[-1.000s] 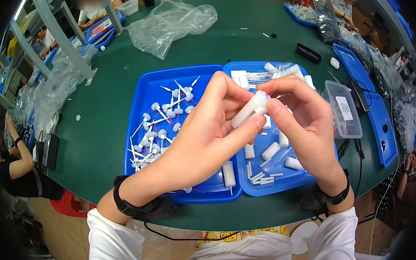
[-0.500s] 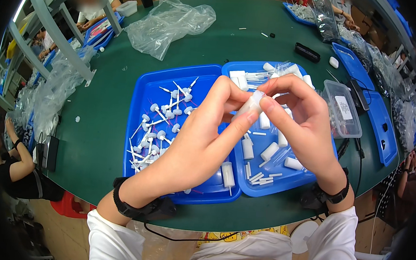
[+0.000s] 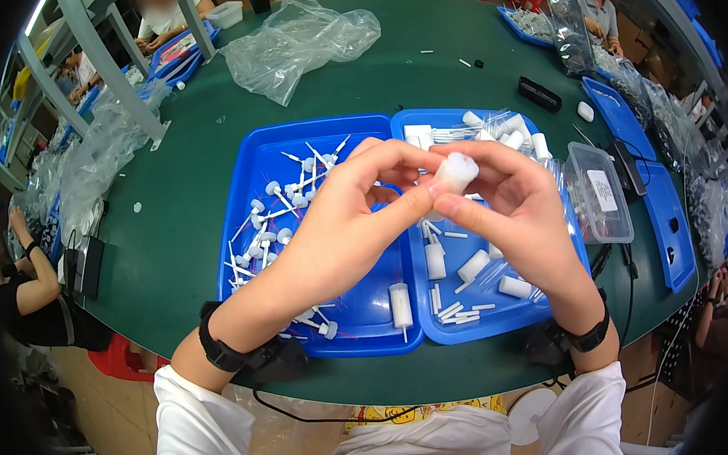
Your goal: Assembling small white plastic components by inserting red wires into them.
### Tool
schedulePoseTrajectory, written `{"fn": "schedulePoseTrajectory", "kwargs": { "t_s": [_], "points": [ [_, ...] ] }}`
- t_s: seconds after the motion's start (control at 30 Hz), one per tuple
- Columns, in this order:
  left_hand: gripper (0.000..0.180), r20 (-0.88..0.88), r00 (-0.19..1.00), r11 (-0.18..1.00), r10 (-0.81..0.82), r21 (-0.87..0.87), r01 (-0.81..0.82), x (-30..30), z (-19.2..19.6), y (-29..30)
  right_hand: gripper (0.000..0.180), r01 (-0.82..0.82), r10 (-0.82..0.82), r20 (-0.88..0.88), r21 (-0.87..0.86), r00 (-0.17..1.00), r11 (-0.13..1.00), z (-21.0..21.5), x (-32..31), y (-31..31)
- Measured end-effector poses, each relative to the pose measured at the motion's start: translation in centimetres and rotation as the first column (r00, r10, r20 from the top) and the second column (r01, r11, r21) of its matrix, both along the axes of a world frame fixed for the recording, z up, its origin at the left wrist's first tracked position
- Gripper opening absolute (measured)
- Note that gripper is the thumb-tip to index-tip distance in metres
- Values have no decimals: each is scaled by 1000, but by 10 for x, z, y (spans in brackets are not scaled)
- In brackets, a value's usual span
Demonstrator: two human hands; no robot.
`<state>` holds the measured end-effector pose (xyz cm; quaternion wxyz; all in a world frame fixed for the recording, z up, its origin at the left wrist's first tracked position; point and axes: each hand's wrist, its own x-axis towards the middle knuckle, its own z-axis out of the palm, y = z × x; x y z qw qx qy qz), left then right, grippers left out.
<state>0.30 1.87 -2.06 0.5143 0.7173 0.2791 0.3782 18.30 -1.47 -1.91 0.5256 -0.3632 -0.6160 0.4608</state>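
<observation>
Both hands' grip (image 3: 445,201) pinches a white tube (image 3: 455,173) beside a white-labelled clear box (image 3: 599,193).

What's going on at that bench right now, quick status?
Left hand and right hand pinch one small white tube together. Held above two blue trays of white parts. Nothing blocking the fingers.

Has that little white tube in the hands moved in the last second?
Barely. The white tube stays pinched by both hands above the right blue tray, only tilting slightly.
</observation>
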Motion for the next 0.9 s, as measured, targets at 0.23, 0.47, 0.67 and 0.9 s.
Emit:
{"fn": "schedulePoseTrajectory", "kwargs": {
  "t_s": [0.23,0.47,0.67,0.9],
  "points": [
    [26,86,996,968,34,-251,-12,2,-2,0,38,140,-142,105,24,984,990,1,7,4],
    [34,-689,725,966,6,192,175,-6,-20,-6,30,136,-136,23,-2,990,991,7,3,-1],
    [39,-858,514,960,28,166,224,-8,-20,-3,28,32,-35,36,66,999,997,6,0,-4],
    [38,-921,388,957,24,134,258,-8,-23,-3,28,37,-39,41,44,998,998,7,0,-4]
  ]
}}
